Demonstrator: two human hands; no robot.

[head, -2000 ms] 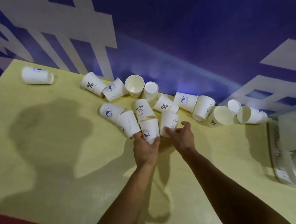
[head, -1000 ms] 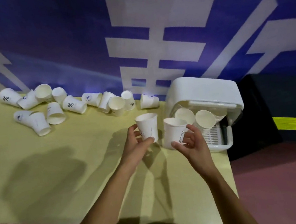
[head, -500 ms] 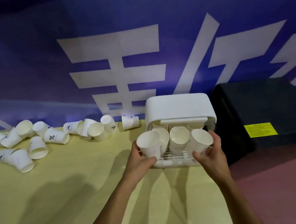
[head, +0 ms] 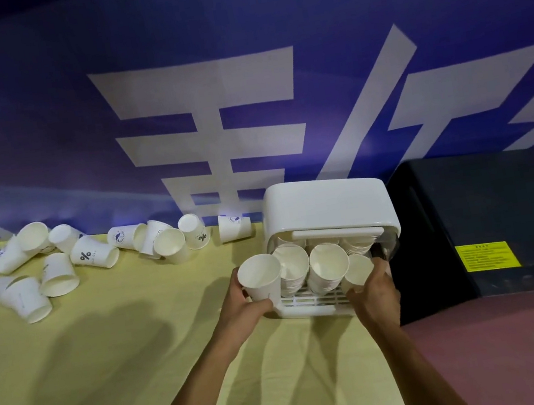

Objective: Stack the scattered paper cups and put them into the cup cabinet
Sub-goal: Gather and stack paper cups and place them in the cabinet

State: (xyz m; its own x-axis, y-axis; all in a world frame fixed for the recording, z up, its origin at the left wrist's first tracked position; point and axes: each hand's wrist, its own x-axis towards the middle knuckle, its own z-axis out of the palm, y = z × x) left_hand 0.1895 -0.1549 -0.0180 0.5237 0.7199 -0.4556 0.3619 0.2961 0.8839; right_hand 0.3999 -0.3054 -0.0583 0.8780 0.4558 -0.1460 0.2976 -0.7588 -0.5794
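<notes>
The white cup cabinet (head: 328, 207) stands open at the right end of the yellow table (head: 109, 364), with stacks of paper cups (head: 328, 266) lying inside, mouths toward me. My left hand (head: 240, 313) grips a white paper cup (head: 261, 281) just in front of the cabinet's left side. My right hand (head: 374, 293) holds a second paper cup (head: 359, 270) at the right of the cabinet's opening, over its slotted tray. Several loose cups (head: 83, 256) lie scattered along the wall at the left.
A black box (head: 488, 210) with a yellow label stands right of the cabinet, off the table's end. A blue wall with white characters (head: 213, 134) runs behind. Reddish floor (head: 524, 354) lies at the lower right.
Both hands lifted one cup each from the scattered pile and carried them right to the cabinet. Since half a second ago the right hand's cup has gone deeper into the opening.
</notes>
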